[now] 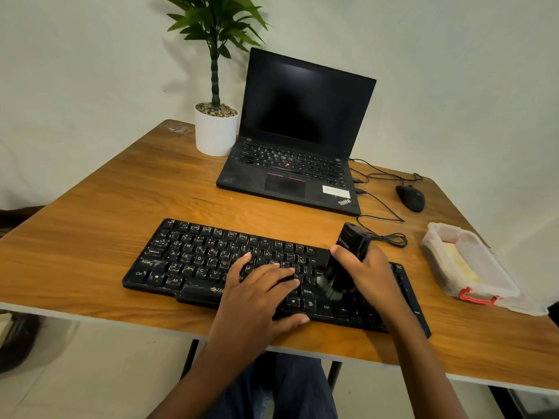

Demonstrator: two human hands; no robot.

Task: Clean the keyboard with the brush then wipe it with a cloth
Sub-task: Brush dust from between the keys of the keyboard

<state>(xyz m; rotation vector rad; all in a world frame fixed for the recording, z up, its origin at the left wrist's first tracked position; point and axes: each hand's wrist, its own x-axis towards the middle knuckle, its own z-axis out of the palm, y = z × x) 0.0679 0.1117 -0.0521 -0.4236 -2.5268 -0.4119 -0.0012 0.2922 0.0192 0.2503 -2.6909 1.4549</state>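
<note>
A black keyboard with dusty keys lies on the wooden table near its front edge. My left hand rests flat on the keys right of the middle, fingers straight. My right hand grips a black brush with a blocky handle. The brush stands tilted, its bristles down on the keys at the keyboard's right part. No cloth can be made out apart from something pale yellow inside the plastic box.
An open black laptop stands behind the keyboard, with a white plant pot to its left. A black mouse and cables lie at the right. A clear plastic box with a red latch sits by the right edge.
</note>
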